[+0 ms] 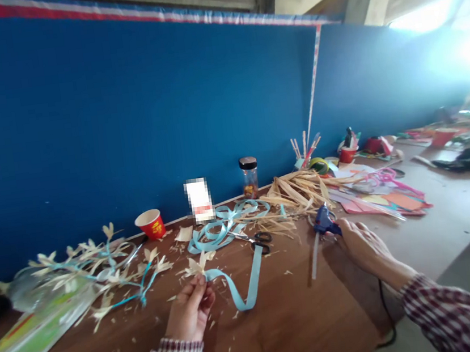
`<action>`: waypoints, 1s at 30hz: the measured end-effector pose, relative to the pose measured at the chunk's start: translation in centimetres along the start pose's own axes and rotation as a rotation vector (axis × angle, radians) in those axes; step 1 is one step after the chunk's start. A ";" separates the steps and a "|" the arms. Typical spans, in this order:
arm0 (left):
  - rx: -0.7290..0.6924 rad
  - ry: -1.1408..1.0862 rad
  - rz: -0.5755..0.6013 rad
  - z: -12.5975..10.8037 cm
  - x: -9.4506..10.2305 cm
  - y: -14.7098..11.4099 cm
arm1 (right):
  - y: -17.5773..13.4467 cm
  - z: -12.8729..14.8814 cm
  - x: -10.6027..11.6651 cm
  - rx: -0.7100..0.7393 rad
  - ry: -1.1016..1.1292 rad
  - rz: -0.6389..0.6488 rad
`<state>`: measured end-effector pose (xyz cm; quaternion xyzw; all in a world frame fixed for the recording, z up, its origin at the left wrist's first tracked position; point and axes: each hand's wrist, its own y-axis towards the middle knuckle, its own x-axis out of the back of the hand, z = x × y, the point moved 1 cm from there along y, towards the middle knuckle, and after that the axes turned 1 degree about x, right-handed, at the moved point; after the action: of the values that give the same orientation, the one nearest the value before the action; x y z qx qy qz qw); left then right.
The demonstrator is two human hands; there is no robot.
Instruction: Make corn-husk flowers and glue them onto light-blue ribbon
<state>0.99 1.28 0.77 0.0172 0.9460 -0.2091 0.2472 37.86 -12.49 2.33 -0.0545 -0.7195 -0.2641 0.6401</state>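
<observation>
My left hand is closed, pinching a pale husk flower between thumb and fingertips just above the table. From the flower's base a light blue ribbon trails right in a loop to the scissors. My right hand is wrapped around a blue glue gun, its nozzle turned away from me. A clear glue stick juts from the gun's rear. Black-handled scissors lie between the hands, beside more coiled ribbon. Finished-looking flower sprays with blue-wrapped stems lie at the left.
Along the blue partition stand a red paper cup, a lidded jar and a heap of dried husks. Coloured paper lies right. A plastic bag is at left. A black cord hangs below my right hand.
</observation>
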 end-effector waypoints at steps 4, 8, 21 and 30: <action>-0.008 -0.001 0.027 0.1 0.2 0.3 | 0.1 2.6 2.0 -0.048 0.051 -0.185; 0.016 0.026 0.059 0.4 0.3 0.7 | -1.0 11.9 5.5 0.218 0.754 -0.175; -0.199 0.352 0.121 0.9 1.2 1.3 | 0.6 24.5 1.5 0.289 1.364 0.517; -0.267 0.408 0.076 1.1 0.6 0.7 | 0.1 24.4 1.1 0.283 1.379 0.529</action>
<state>1.09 1.39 -0.68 0.0619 0.9942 -0.0648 0.0588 15.92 -1.69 2.40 0.0349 -0.1455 0.0194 0.9886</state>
